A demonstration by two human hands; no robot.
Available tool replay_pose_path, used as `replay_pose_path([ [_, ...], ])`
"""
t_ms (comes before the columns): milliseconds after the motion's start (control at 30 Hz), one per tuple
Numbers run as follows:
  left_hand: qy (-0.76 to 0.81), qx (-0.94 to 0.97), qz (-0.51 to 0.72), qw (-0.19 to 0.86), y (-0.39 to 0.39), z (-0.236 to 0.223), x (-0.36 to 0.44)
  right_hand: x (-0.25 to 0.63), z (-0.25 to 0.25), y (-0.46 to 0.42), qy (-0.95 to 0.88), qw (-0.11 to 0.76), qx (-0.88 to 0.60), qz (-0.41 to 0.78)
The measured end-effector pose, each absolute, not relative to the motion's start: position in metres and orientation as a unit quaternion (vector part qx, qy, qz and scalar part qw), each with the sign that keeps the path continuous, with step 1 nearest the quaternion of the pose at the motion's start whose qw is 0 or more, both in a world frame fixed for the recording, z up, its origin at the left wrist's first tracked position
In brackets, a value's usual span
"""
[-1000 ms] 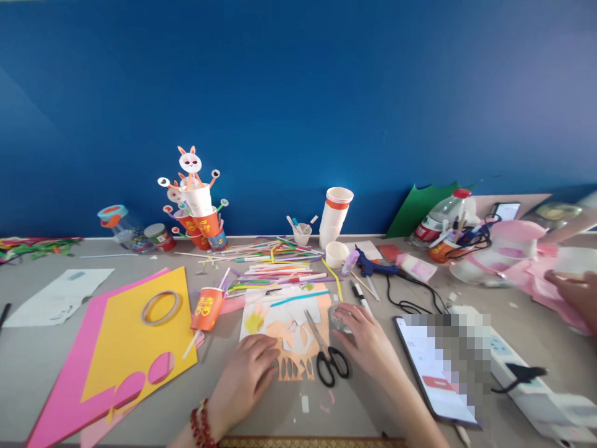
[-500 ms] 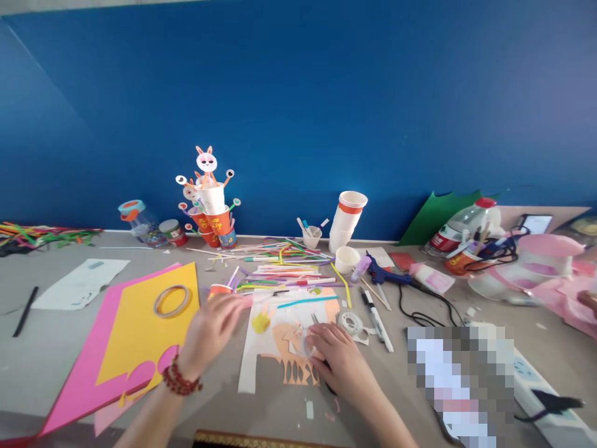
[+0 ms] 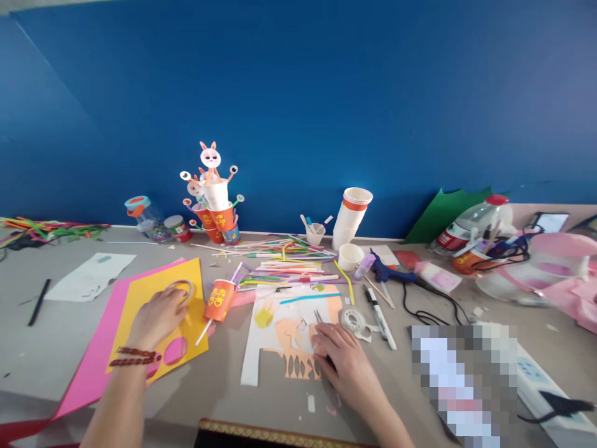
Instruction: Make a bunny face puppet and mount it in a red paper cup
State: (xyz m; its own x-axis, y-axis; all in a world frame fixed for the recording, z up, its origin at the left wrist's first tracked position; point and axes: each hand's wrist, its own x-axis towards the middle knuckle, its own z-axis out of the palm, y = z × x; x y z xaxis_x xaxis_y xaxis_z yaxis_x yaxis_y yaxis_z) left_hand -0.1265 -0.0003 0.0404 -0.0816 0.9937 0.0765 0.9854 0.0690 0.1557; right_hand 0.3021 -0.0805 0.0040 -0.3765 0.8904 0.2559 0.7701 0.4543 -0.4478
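Note:
My left hand (image 3: 161, 316) lies over the yellow sheet (image 3: 196, 336), its fingers extended across a roll of tape (image 3: 190, 289). Part of the roll is hidden beneath the fingers. My right hand (image 3: 344, 354) is closed around scissors, whose metal blades (image 3: 319, 316) show past the fingers; a dark bit of handle shows by the thumb. Under and beside them lie a cut white sheet (image 3: 252, 361) and peach paper with cutouts (image 3: 298, 364). Between my hands, a red paper cup (image 3: 220, 302) with straws stands tilted.
Coloured straws and markers (image 3: 289, 267) spread behind the paper. A clear tape roll (image 3: 353, 321), a black-and-white marker (image 3: 381, 317) and a blue glue gun (image 3: 392, 274) lie rightward. Stacked cups (image 3: 349, 218) and rabbit-faced cup figures (image 3: 217, 205) stand by the blue wall.
My left hand has moved left from near the red cup onto the yellow sheet and tape roll, uncovering the cup. My right hand stays in place. The view has shifted slightly.

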Motion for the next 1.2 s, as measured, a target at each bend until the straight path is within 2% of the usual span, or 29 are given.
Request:
replay_pose_path([
  [133, 0.76, 0.648, 0.045, -0.004, -0.003, 0.024, -0.132, 0.301, 0.005, -0.079, -0.818, 0.238, -0.508, 0.126],
  [233, 0.771, 0.63, 0.077, -0.052, -0.01, 0.032, -0.124, 0.3, 0.005, -0.081, -0.813, 0.253, -0.509, 0.123],
  [300, 0.753, 0.616, 0.199, -0.119, -0.021, 0.046, -0.107, 0.298, 0.006, -0.084, -0.805, 0.282, -0.508, 0.122],
  [367, 0.675, 0.651, 0.329, -0.107, -0.039, 0.059, -0.075, 0.292, 0.01, -0.089, -0.785, 0.337, -0.504, 0.125],
  [433, 0.533, 0.759, 0.374, -0.009, -0.058, 0.068, -0.032, 0.283, 0.018, -0.093, -0.765, 0.396, -0.492, 0.13],
  [467, 0.472, 0.807, 0.351, 0.056, -0.065, 0.07, -0.009, 0.278, 0.023, -0.095, -0.762, 0.414, -0.48, 0.134],
  [567, 0.37, 0.85, 0.283, 0.246, -0.076, 0.069, 0.046, 0.266, 0.038, -0.095, -0.803, 0.39, -0.422, 0.156],
  [633, 0.358, 0.828, 0.287, 0.321, -0.074, 0.067, 0.062, 0.263, 0.044, -0.092, -0.813, 0.385, -0.395, 0.188],
  [800, 0.319, 0.797, 0.334, 0.388, -0.062, 0.061, 0.054, 0.269, 0.045, -0.084, -0.737, 0.466, -0.398, 0.286],
  [1033, 0.255, 0.7, 0.361, 0.561, -0.053, 0.055, 0.044, 0.263, 0.036, -0.08, -0.597, 0.53, -0.373, 0.473],
  [1133, 0.233, 0.672, 0.372, 0.597, -0.052, 0.053, 0.045, 0.263, 0.029, -0.079, -0.545, 0.536, -0.371, 0.527],
  [1200, 0.255, 0.665, 0.379, 0.591, -0.053, 0.052, 0.048, 0.264, 0.024, -0.08, -0.54, 0.51, -0.385, 0.548],
])
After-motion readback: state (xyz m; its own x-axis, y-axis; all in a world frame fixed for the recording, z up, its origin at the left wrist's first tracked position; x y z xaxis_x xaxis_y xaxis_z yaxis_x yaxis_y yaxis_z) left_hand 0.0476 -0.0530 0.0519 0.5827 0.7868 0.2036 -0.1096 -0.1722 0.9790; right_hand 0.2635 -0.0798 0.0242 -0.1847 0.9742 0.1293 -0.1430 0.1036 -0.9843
